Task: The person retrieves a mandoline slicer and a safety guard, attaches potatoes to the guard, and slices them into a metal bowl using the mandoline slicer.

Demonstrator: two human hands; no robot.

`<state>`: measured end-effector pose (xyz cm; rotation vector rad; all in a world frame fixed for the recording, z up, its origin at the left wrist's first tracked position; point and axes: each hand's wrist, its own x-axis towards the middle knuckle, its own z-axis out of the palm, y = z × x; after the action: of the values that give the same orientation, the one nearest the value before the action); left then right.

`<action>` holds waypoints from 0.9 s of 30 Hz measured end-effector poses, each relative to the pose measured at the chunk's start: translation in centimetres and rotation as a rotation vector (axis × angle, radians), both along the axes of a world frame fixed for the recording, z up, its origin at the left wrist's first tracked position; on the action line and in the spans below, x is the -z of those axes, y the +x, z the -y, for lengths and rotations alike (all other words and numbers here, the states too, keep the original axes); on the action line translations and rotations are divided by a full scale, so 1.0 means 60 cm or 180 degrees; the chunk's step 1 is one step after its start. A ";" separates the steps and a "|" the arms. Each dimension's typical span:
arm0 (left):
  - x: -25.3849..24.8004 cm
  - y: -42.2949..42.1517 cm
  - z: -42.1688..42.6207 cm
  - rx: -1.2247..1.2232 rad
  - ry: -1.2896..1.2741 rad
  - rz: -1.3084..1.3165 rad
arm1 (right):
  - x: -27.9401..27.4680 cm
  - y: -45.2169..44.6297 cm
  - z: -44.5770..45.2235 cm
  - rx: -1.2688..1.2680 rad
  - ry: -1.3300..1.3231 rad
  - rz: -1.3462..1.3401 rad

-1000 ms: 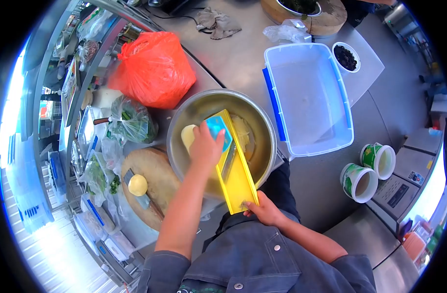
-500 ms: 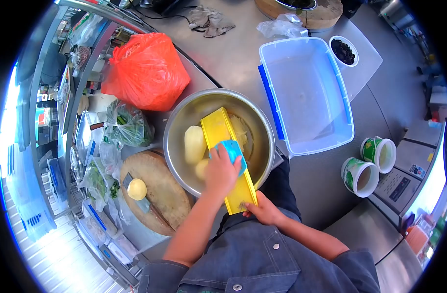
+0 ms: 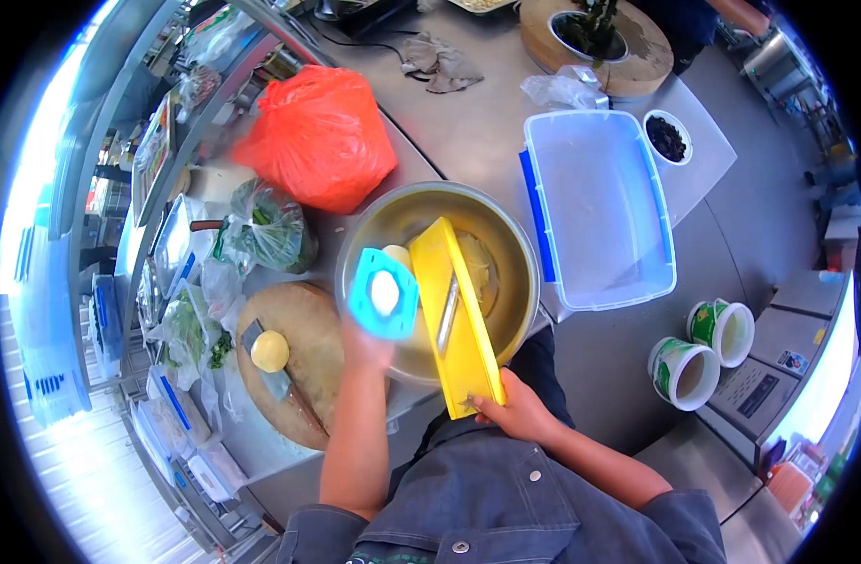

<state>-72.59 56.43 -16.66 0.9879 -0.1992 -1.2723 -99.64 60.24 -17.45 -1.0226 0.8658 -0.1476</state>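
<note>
A yellow slicer (image 3: 461, 315) leans into a large metal bowl (image 3: 534, 282), its lower end pinched by my right hand (image 3: 517, 406). My left hand (image 3: 366, 350), blurred, grips a blue holder (image 3: 385, 318) whose underside faces up, with a white piece in its centre. The holder is over the bowl's left side, apart from the slicer. Part of a peeled potato (image 3: 396, 255) shows behind it, and pale slices (image 3: 477, 258) lie in the bowl beyond the slicer. Left of the bowl, another peeled potato (image 3: 269, 351) sits on a knife (image 3: 280, 385) on a round cutting board (image 3: 331, 376).
A red plastic bag (image 3: 319, 141) and bagged greens (image 3: 261, 226) stand left of the bowl. To the right are an open plastic container (image 3: 600, 207), a cup of dark food (image 3: 668, 137) and two white-green buckets (image 3: 684, 374). A person's arm (image 3: 741, 15) shows at the top right.
My left hand has lifted the blue holder off the slicer, moved it left and turned it over. My right hand still holds the slicer's lower end. The whole view has shifted slightly.
</note>
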 end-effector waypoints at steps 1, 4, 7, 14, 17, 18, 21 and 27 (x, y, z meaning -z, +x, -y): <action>-0.005 -0.001 -0.008 0.0070 -0.0057 0.1131 | -0.014 0.005 0.008 -0.0051 -0.0032 0.0006; -0.034 -0.003 -0.045 0.0342 0.0562 0.3290 | -0.031 0.017 0.019 -0.0130 -0.0139 -0.0174; -0.021 0.002 -0.073 0.0019 0.0512 0.3130 | -0.004 0.015 0.017 0.0601 0.0815 -0.0062; -0.019 0.035 -0.143 -0.0892 -0.0579 -0.0930 | 0.034 -0.013 0.002 0.0839 0.0867 -0.0503; -0.010 0.052 -0.178 -0.1067 -0.0770 -0.0520 | -0.011 -0.013 0.027 0.1416 0.1354 0.0123; -0.006 0.061 -0.195 -0.1054 -0.0694 -0.0293 | -0.039 -0.011 0.041 0.1353 0.1352 0.0070; 0.010 0.073 -0.232 -0.1138 -0.0336 0.0773 | -0.096 -0.006 0.100 0.2148 0.1953 0.0886; -0.005 0.076 -0.256 -0.1374 -0.1106 -0.1066 | -0.069 0.000 0.115 0.2120 0.1823 0.0877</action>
<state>-68.04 71.79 -16.36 0.4746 0.0534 -0.9444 -99.63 53.34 -13.33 -0.1476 0.8939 -0.5548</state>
